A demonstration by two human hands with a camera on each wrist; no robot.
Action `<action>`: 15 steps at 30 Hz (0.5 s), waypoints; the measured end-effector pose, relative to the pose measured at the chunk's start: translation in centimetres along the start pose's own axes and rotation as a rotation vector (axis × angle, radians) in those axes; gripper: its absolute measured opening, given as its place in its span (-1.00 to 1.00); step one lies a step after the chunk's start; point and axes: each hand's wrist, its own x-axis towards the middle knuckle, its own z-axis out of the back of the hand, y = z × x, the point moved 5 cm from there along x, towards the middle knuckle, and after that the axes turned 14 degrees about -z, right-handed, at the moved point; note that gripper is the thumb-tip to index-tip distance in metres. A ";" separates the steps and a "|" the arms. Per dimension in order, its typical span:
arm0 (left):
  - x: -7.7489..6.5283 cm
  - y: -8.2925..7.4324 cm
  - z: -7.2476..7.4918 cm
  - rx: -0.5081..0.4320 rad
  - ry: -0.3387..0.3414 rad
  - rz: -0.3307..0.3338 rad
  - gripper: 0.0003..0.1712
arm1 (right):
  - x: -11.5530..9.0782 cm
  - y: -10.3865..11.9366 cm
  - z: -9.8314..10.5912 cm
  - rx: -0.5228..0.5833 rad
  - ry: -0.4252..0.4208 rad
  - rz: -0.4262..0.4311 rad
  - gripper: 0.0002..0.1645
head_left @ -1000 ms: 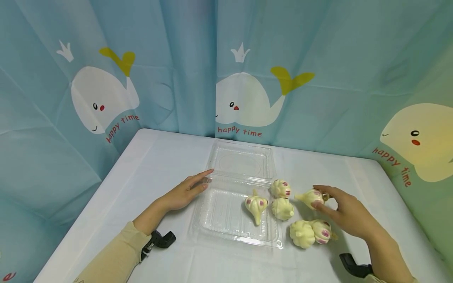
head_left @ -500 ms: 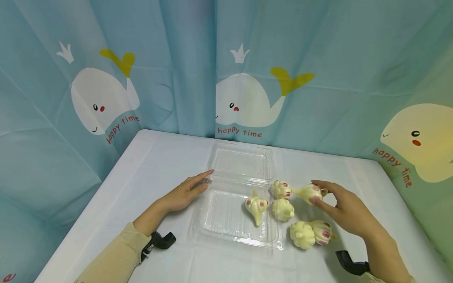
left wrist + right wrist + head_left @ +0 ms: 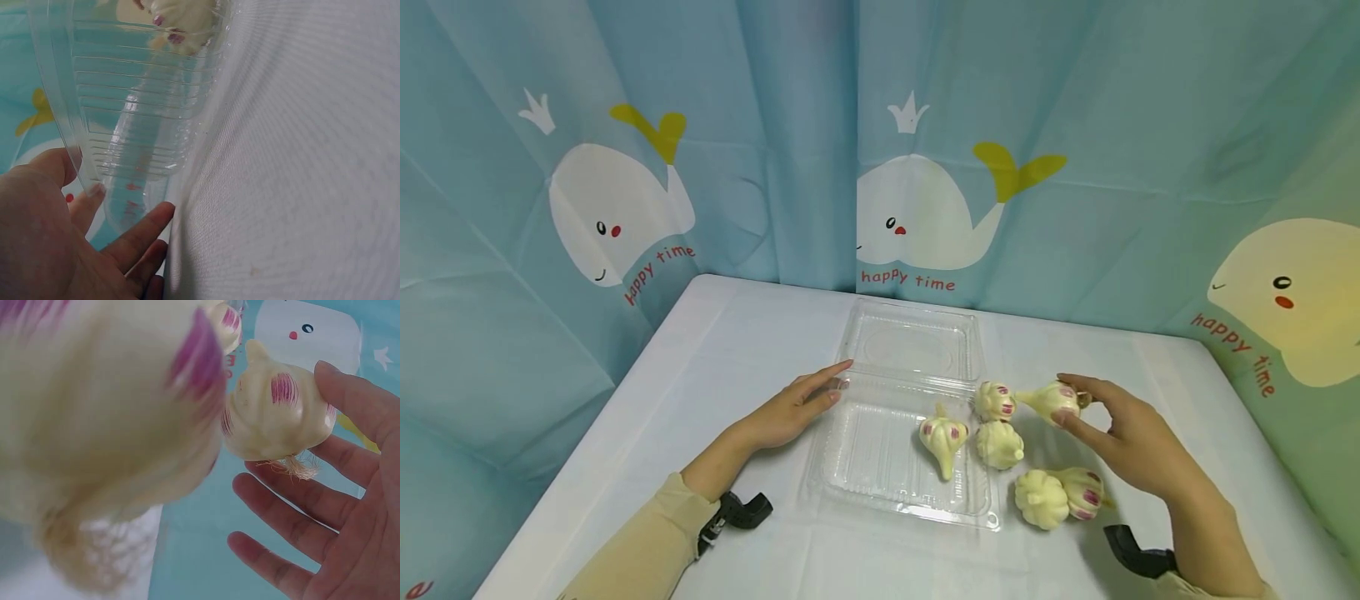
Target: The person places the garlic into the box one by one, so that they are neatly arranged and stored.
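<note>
Right of centre, the right hand (image 3: pixel 1131 437) pinches a garlic (image 3: pixel 1051 402) between thumb and fingers; mid-frame, the left hand (image 3: pixel 786 415), fingers loosely spread, touches the box (image 3: pixel 876 454); a shallow pinch could let the garlic slip

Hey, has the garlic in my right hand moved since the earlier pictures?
Yes: in the head view, the held garlic has shifted up the picture and slightly left, judged against the clear container.

Soft, even light in here; glints streak the clear box (image 3: pixel 917 510), and the right wrist view's nearest garlic (image 3: pixel 106 419) blurs.
</note>
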 end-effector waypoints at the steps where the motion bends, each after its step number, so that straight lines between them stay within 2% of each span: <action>1: 0.0 0.0 0.0 0.001 -0.002 -0.002 -0.38 | 0.0 0.1 0.0 0.002 -0.003 0.002 -0.37; 15: -0.1 0.2 0.1 0.002 -0.006 0.009 -0.40 | 0.1 1.8 -0.5 0.021 -0.039 0.063 -0.37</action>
